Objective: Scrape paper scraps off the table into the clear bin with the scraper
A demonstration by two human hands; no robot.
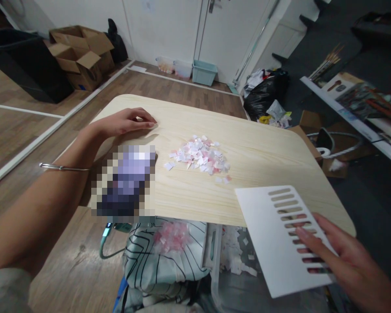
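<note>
Many pink and white paper scraps [200,158] lie heaped on the pale wood-grain tabletop [263,143]. The left hand [130,121] rests on it, grip loosely apart and empty. The right hand [348,265] has its grip clamped on a white slotted plastic sheet [273,234] at the near edge. Brown cardboard boxes [81,54] and a teal plastic bin [203,71] stand beyond.

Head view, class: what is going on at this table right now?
A person is at a pale wooden table. The right hand holds a white slotted card over the table's near right edge. The left hand rests on the tabletop at the far left. A pile of small white and pink paper scraps lies between them.
</note>
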